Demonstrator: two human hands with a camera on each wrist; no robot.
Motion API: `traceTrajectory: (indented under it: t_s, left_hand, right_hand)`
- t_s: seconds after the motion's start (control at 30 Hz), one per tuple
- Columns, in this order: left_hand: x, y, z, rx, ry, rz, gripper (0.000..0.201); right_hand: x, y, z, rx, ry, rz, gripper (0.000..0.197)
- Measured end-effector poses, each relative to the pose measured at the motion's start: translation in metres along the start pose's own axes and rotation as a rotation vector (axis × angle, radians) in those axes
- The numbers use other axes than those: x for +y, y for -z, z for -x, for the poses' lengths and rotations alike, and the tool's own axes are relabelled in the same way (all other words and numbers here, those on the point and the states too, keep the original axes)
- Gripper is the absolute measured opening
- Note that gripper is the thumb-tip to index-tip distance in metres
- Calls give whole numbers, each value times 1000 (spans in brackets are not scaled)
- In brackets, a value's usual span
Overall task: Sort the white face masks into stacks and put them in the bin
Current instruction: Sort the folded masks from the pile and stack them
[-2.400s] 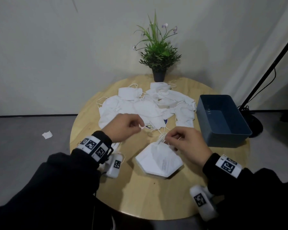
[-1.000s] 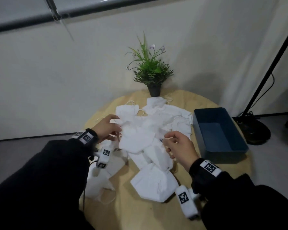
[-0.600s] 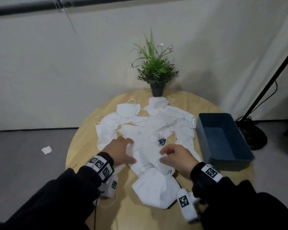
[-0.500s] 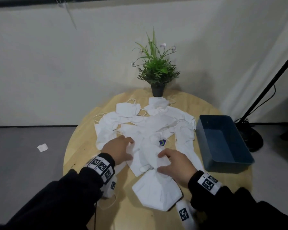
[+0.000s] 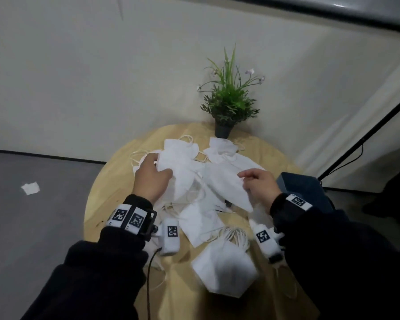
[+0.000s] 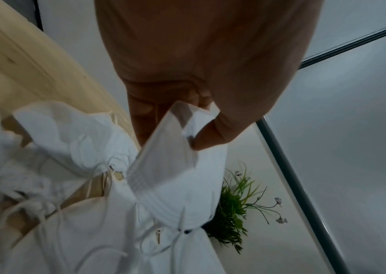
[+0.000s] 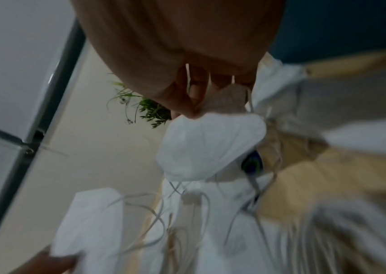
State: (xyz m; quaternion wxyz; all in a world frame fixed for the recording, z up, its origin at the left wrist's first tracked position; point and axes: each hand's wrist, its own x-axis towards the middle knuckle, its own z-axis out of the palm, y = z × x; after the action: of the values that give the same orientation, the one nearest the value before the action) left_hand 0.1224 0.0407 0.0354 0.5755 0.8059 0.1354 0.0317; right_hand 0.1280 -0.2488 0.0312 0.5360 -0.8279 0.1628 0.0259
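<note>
Loose masks (image 5: 219,181) and their tangled ear loops cover the worktop (image 5: 116,181) from the potted plant (image 5: 229,107) toward the person, so both hands work among them. Bare wood lies left of the plant. The blue bin (image 5: 310,188) stands right of the plant, behind the right hand (image 5: 260,188). The stacked masks (image 5: 224,271) sit at the near edge.
</note>
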Motion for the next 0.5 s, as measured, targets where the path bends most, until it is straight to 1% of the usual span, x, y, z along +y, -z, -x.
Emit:
traceTrajectory:
  t_s: [0.03, 0.07, 0.13, 0.17, 0.2, 0.23, 0.27, 0.3, 0.33, 0.37, 0.4, 0.43, 0.47, 0.5]
  left_hand:
    - [-1, -2, 0, -29, 16, 9, 41]
    - [-1, -2, -1, -42, 23, 13, 43]
    - [1, -2, -3, -40, 9, 12, 42]
    - [3, -1, -4, -36, -3, 11, 40]
    - [5, 0, -5, -31, -16, 10, 38]
    - [8, 2, -7, -23, -34, 9, 37]
    - [9, 5, -8, -12, -60, 6, 40]
    - [10, 8, -9, -1, -89, 2, 45]
    - [11, 11, -10, 6, -115, -3, 52]
    - [11, 14, -10, 8, -129, -5, 60]
    - [11, 17, -9, 5, -127, 3, 67]
    - [11, 20, -10, 0, -121, 13, 71]
    - [11, 22, -10, -9, -117, 24, 73]
    - [11, 24, -11, -22, -112, 40, 72]
  right_hand:
    - [-4, 2, -9, 34, 17, 113, 32]
    - [-7, 5, -15, 29, 29, 285, 32]
    - [-10, 5, -17, -77, 23, 785, 37]
    - [-12, 0, -13, -110, 63, 974, 43]
    - [-17, -8, -7, -127, 136, 1060, 46]
    - [-22, -19, -2, -160, 238, 1043, 45]
    - [-26, -34, 2, -245, 331, 983, 43]
    - [-27, -50, 5, -375, 394, 947, 42]
    - [-26, -68, 7, -501, 427, 992, 46]
    - [-22, -85, 7, -596, 461, 1077, 57]
    - [-18, -100, 6, -649, 481, 1189, 70]
    - [-12, -111, 4, -666, 490, 1285, 81]
    - [-8, -118, 2, -650, 493, 1364, 86]
    - [-7, -121, 1, -616, 515, 1410, 83]
